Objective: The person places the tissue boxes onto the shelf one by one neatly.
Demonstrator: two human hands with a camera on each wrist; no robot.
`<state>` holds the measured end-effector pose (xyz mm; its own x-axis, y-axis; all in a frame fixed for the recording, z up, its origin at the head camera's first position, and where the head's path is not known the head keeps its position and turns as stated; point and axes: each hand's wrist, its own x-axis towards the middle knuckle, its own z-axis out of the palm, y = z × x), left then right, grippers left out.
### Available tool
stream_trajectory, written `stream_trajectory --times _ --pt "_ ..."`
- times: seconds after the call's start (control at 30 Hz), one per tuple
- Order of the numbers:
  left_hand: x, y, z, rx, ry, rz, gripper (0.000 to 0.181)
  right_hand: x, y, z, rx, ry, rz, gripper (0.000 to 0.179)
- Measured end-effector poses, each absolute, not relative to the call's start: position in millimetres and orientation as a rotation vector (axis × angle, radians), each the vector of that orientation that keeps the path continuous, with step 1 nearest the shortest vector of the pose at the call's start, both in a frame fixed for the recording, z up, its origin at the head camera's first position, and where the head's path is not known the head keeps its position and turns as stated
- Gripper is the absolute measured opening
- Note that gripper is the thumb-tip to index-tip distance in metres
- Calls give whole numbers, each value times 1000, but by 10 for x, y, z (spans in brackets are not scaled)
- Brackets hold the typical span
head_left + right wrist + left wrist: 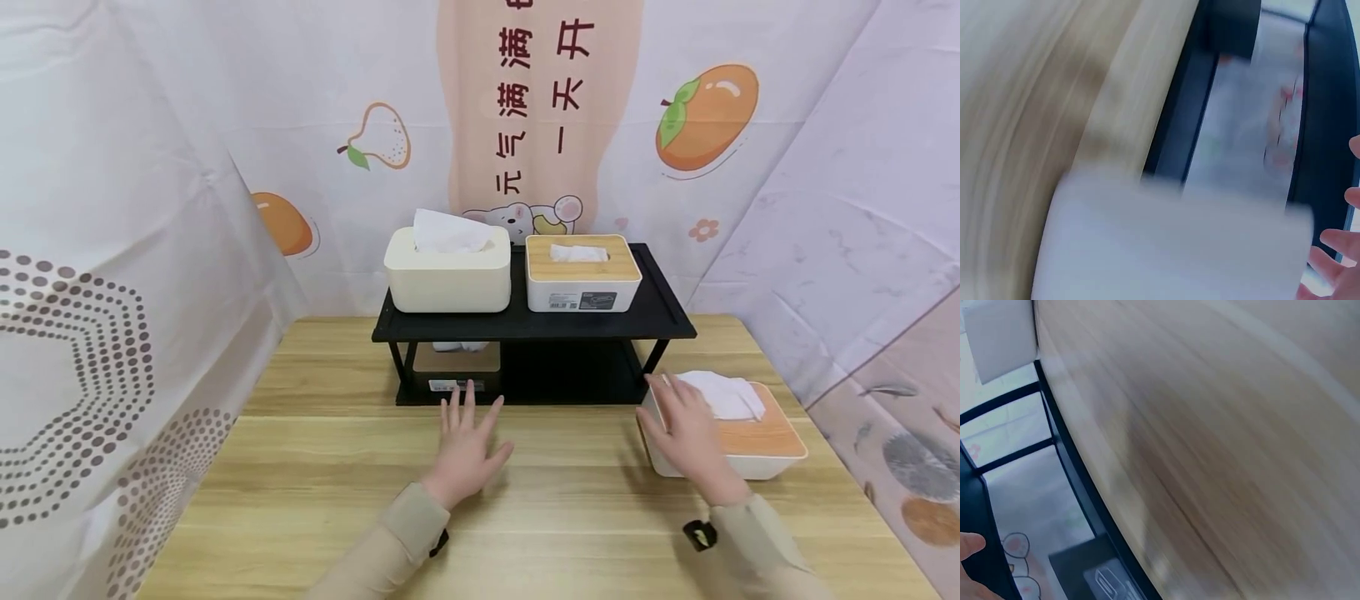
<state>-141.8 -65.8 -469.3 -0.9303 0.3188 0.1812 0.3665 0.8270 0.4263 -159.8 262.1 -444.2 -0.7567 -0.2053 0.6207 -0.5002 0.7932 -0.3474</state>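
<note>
My left hand is over the wooden table with its fingers spread, holding nothing. Just beyond its fingertips, a tissue box with a label on its front sits on the lower level of a black two-tier shelf, at the left. To the right of the shelf, a white tissue box with a wooden lid rests at an angle on the table, a tissue poking out. My right hand is at that box's left side, fingers extended; whether it touches the box I cannot tell. In the right wrist view the box's white wall looms close, fingers beside it.
On the shelf's top level stand a cream tissue box at the left and a white, wooden-lidded tissue box at the right, each with tissue showing. Printed cloth hangs behind and along both sides of the wooden table.
</note>
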Motion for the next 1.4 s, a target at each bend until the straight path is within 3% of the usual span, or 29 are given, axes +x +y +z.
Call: stream_trajectory --times 0.27,0.53,0.87,1.4 --pt "-1427 -459 -4611 -619 -2883 -880 61 -1523 3251 -4441 255 -2457 746 38" --pt "-1471 -249 -4556 -635 -2797 -1071 57 -1452 3607 -4504 31 -2663 689 44" --pt "-1585 41 -4541 -608 -2864 -1111 62 -1417 3788 -4567 -89 -2804 711 57" --pt "-1653 517 -4488 -621 -2977 -1081 72 -1429 3876 -4611 -107 -2858 750 61"
